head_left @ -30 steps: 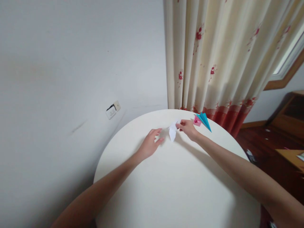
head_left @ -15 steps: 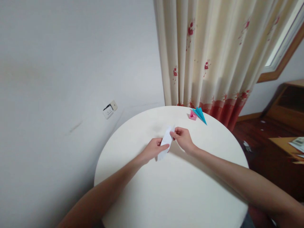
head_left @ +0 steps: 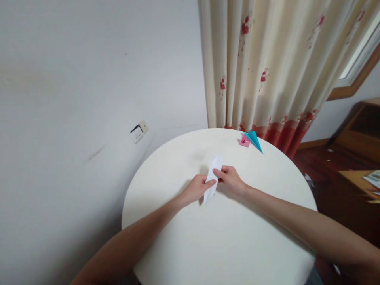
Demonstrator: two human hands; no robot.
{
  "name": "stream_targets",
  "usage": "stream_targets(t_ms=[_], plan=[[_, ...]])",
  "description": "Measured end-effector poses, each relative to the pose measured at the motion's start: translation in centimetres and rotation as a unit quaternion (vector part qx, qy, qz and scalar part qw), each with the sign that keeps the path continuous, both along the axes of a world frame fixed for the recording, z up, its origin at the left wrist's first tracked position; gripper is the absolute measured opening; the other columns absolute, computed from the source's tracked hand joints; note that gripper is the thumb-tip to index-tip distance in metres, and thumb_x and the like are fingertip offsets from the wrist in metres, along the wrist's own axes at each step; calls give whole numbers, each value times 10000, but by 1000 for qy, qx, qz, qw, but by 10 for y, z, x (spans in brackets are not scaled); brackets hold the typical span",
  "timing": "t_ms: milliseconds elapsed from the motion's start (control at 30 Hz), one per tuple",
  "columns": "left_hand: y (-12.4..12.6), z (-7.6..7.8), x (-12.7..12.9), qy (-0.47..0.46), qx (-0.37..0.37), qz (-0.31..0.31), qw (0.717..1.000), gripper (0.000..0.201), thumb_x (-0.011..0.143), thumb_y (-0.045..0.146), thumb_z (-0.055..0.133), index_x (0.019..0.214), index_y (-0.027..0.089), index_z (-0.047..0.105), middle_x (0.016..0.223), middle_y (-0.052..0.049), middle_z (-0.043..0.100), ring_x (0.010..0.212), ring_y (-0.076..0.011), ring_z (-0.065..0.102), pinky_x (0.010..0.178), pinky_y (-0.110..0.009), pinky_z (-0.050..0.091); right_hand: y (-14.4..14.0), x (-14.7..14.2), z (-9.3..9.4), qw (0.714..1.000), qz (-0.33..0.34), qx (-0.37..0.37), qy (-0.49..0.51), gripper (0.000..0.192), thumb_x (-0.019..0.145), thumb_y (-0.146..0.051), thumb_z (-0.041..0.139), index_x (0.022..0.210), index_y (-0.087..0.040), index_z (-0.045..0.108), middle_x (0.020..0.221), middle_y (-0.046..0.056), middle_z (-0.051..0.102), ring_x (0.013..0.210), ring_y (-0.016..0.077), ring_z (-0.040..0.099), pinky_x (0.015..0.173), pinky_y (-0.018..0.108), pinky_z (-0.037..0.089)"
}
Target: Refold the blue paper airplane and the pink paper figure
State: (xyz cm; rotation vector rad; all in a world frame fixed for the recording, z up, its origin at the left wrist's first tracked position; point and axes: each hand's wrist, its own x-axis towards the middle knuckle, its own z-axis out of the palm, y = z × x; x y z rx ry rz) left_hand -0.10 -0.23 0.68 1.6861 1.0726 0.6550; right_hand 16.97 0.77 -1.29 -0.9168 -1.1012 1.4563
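Pinching the folded white paper [head_left: 210,190], both hands [head_left: 194,189] [head_left: 234,181] are nearly closed.

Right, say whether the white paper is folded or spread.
Folded: the white paper forms a narrow, pointed strip between left hand and right hand.

"What sort of place is this?"

"A room in a home. A long cream curtain [head_left: 282,59] with red flowers hangs beside a wood-trimmed window [head_left: 353,67]."

"What else shows it?"

"A round white table [head_left: 237,245], a wall socket [head_left: 136,135], a dark reddish floor [head_left: 323,162]. The brown piece [head_left: 359,130] far right may be a cabinet; it's too dim there."
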Motion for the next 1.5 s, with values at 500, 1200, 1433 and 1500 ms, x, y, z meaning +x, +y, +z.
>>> stream_targets(t_ms=[500,1200,1433,1500], plan=[[12,25,-13,-171,72,97,978,288,765,370,726,965,162,719,865,-48,692,776,-162,609,693,-269,462,-22,-6,11,976,217,-27,10,504,637,-565,851,644,-138,582,554,-30,522,495,83,402,511,244,246],[5,25,-8,-293,-71,110,947,260,735,348,757,820,185,573,712,26,600,645,-109,560,645,-231,452,-27,-6,14,974,209,42,-73,552,658,-662,773,639,-155,555,562,-32,491,515,87,376,500,239,250],[8,18,-7,-245,40,139,959,298,777,430,734,814,155,626,789,-18,649,738,-146,609,717,-284,500,-26,-8,15,982,137,67,-114,486,700,-601,742,632,-151,572,581,-26,483,547,98,387,523,247,271],[9,17,-6,-236,48,149,959,282,740,387,774,794,146,636,774,-17,652,722,-136,603,727,-277,493,-26,-8,15,981,137,69,-117,460,704,-574,743,630,-153,572,591,-23,500,554,103,404,536,251,291]])
